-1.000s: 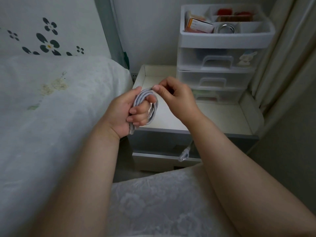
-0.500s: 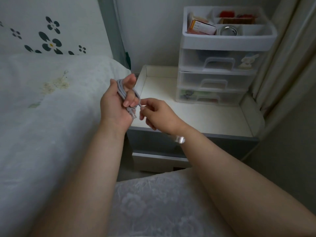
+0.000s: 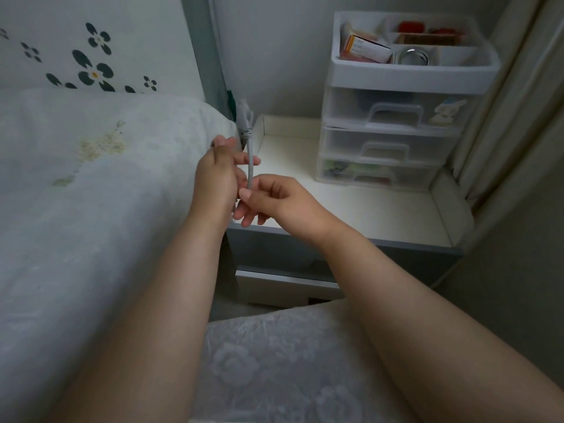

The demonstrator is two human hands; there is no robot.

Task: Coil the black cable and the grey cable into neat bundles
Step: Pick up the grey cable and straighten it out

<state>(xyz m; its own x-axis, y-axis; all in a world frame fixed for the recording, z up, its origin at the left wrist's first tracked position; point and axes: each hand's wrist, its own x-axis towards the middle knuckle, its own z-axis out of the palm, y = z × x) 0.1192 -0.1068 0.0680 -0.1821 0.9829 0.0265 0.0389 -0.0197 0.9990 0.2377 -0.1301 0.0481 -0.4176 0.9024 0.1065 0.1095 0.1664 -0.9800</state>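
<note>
My left hand is closed around the coiled grey cable, whose loops are almost wholly hidden behind its palm and fingers. A free end of the grey cable sticks straight up from between my hands, ending in a pale plug near the corner of the bed. My right hand pinches that upright strand between thumb and forefinger, just right of my left hand. Both hands hover over the left front corner of the white bedside table. No black cable is in view.
A white bed with a floral pillow lies to the left. A plastic drawer unit with boxes and a tin on top stands at the table's back right. A curtain hangs on the right. My lap, covered in white patterned fabric, is below.
My left hand has turned its back toward me and shifted left, hiding the coil. The loose plug end, earlier hanging below my right wrist, now points upward with my right hand pinching the strand.
</note>
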